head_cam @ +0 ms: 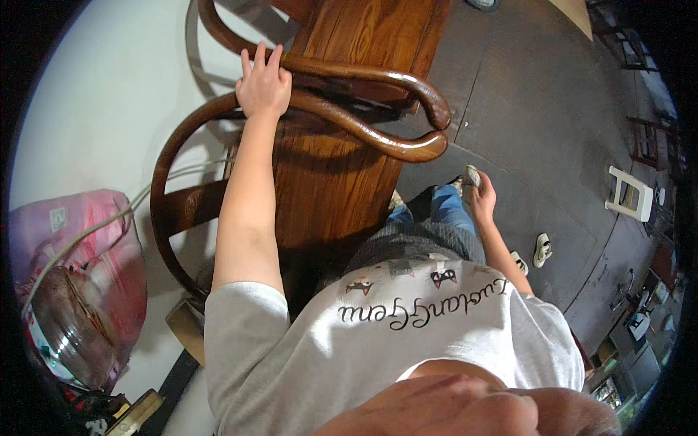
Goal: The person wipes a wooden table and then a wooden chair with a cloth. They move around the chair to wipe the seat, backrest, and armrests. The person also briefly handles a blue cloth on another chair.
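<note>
Two glossy brown wooden armchairs stand side by side in front of me. My left hand [264, 87] lies palm down, its spread fingers reaching over the curved rail of the far armchair [349, 70]. My left wrist crosses above the rail of the near armchair [354, 125]. Whether the fingers curl around the wood is hidden. Low at my right side, my right hand [484, 197] holds a small crumpled greyish-white thing [472, 175], possibly a cloth. The ends of the two armrests almost meet, and the wooden seat [327, 185] of the near chair is beside my legs.
A white wall [125, 109] runs behind the chairs. To the left are a pink and purple bag [103, 223] and a pale cable [87, 231]. On the dark floor [523, 120] to the right lie a pair of shoes [542, 249] and a white plastic stool [630, 193].
</note>
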Demonstrator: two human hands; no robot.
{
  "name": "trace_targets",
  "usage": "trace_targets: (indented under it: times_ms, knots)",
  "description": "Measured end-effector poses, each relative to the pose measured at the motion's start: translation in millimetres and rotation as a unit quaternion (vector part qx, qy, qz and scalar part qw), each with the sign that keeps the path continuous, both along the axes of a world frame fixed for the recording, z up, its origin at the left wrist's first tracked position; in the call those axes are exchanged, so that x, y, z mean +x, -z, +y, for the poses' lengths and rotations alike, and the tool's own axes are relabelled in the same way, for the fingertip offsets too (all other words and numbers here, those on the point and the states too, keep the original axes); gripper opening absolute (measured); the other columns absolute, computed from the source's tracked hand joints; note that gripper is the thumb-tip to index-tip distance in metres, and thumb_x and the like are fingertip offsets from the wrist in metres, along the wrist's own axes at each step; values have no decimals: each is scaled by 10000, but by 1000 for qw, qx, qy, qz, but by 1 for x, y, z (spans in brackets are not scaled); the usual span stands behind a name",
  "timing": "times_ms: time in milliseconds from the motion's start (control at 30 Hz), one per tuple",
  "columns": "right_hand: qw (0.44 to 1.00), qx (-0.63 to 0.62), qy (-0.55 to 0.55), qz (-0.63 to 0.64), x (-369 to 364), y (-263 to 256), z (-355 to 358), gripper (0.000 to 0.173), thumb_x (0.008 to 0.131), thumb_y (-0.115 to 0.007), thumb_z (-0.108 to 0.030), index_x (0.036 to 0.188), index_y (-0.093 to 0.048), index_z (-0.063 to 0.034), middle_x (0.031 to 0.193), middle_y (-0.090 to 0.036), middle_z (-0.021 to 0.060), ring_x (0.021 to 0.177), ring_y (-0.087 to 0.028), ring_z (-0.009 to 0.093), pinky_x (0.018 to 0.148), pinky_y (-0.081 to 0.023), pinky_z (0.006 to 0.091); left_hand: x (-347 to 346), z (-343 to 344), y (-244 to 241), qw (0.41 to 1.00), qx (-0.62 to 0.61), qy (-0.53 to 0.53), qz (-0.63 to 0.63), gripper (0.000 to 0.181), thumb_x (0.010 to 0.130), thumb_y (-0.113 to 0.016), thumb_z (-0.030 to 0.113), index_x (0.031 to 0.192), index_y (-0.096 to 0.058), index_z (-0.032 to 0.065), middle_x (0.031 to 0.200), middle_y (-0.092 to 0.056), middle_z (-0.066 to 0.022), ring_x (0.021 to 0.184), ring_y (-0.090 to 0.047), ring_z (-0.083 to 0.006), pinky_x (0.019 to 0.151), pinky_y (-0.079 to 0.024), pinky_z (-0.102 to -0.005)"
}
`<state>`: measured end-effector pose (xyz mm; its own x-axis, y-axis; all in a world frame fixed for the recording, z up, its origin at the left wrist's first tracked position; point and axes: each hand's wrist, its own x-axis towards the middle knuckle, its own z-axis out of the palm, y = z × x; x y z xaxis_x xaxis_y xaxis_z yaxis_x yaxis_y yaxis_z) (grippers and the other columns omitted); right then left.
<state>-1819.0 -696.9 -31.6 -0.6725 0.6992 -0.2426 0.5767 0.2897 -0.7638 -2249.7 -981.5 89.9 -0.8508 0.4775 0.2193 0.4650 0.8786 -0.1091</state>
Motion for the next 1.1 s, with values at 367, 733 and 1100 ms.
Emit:
trace_targets:
  times_ms: [367,733,1100]
  knots:
    - [911,269,-306,61,-181,-101,-16,507,722,-545,48,1188,-558,-151,1348,-433,128,1253,-383,404,989,-391,456,10,14,-24,998,-31,-21,-50,427,929,-427,341,1343,-417,235,1488,-245,-5,1381,-190,-286,988,-341,-558]
    - [952,23,-286,104,-89,-51,54,422,768,-509,39,1177,-533,-64,1276,-477,208,1147,-478,389,955,-414,429,137,131,6,983,20,-101,-150,597,926,-409,483,1418,-327,155,1525,-143,-97,1404,-78,-335,1073,-176,-576]
    - [991,-6,0,-136,154,7,175,341,816,-556,-151,1140,-554,-46,1023,-619,228,1005,-578,391,835,-462,424,147,123,13,980,-36,-135,-139,617,908,-448,488,1416,-328,159,1530,-134,-77,1404,-98,-315,1026,-284,-513]
